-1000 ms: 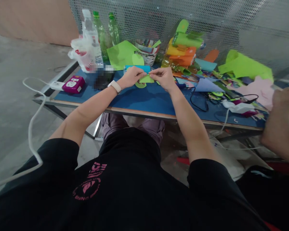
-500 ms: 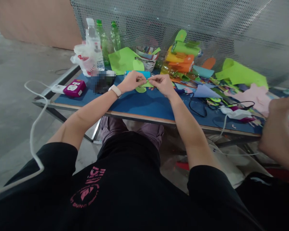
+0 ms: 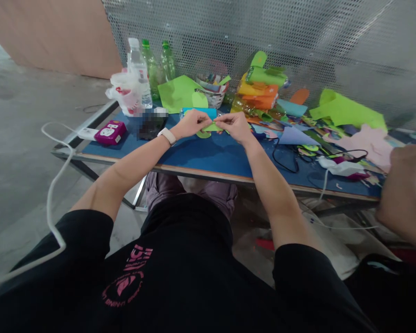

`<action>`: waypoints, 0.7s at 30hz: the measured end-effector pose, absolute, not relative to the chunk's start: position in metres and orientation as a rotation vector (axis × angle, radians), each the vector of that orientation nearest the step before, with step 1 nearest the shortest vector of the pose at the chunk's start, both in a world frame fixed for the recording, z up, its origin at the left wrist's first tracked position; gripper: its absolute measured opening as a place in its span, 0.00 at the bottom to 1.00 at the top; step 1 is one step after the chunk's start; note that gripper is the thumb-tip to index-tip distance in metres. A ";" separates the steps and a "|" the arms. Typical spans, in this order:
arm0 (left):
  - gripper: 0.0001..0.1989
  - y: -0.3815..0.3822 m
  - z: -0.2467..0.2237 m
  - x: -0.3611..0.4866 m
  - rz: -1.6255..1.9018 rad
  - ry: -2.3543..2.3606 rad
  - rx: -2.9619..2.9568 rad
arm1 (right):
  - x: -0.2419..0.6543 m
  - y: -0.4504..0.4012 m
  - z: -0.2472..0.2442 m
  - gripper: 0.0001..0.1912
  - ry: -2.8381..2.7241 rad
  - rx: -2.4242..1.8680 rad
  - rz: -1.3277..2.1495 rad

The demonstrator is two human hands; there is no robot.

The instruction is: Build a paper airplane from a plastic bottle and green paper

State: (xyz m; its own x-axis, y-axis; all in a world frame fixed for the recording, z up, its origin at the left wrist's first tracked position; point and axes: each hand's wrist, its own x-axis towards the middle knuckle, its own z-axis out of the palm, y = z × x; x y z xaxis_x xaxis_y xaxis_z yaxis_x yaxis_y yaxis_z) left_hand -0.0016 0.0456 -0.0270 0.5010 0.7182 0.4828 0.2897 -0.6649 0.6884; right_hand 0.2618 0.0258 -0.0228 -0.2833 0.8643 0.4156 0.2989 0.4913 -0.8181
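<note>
A: Where is the small green paper [image 3: 213,126] from the fingers?

B: It is between the two hands, on the person's side of the blue roll [image 3: 208,112]. The left hand [image 3: 191,123] and the right hand [image 3: 237,126] both pinch its far edge, fingertips almost meeting

A: Which hand is nearer?

B: Neither, both touch it. Its long side seems to run left to right, though fingers cover part
</note>
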 end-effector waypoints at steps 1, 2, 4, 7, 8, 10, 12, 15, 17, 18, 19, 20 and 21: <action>0.19 0.046 -0.028 -0.001 1.047 0.808 2.185 | 0.263 0.027 -0.024 0.31 -1.827 -0.967 0.785; 0.18 0.046 -0.029 -0.001 1.030 0.795 2.154 | 0.263 0.029 -0.025 0.29 -1.829 -0.967 0.791; 0.15 0.046 -0.032 0.000 1.006 0.777 2.103 | 0.264 0.030 -0.027 0.26 -1.833 -0.989 0.803; 0.10 0.048 -0.036 0.002 0.997 0.742 2.077 | 0.264 0.030 -0.027 0.24 -1.828 -1.026 0.821; 0.08 0.049 -0.037 0.002 1.000 0.725 2.076 | 0.264 0.030 -0.027 0.25 -1.818 -1.031 0.819; 0.06 0.050 -0.039 0.003 1.012 0.703 2.078 | 0.262 0.030 -0.027 0.28 -1.799 -1.041 0.805; 0.05 0.052 -0.041 0.003 1.029 0.711 2.087 | 0.261 0.030 -0.027 0.31 -1.793 -1.056 0.791; 0.05 0.053 -0.042 0.002 1.028 0.724 2.081 | 0.260 0.029 -0.025 0.34 -1.802 -1.078 0.781; 0.08 0.051 -0.041 0.002 0.973 0.704 2.024 | 0.259 0.026 -0.023 0.33 -1.800 -1.087 0.774; 0.11 0.050 -0.040 0.002 0.937 0.693 1.985 | 0.259 0.025 -0.021 0.33 -1.798 -1.089 0.771; 0.13 0.049 -0.039 0.002 0.900 0.685 1.950 | 0.258 0.023 -0.020 0.32 -1.797 -1.089 0.768; 0.16 0.047 -0.039 0.002 0.872 0.679 1.923 | 0.258 0.022 -0.019 0.31 -1.799 -1.090 0.766; 0.18 0.046 -0.038 0.002 0.857 0.677 1.905 | 0.258 0.021 -0.018 0.30 -1.803 -1.090 0.765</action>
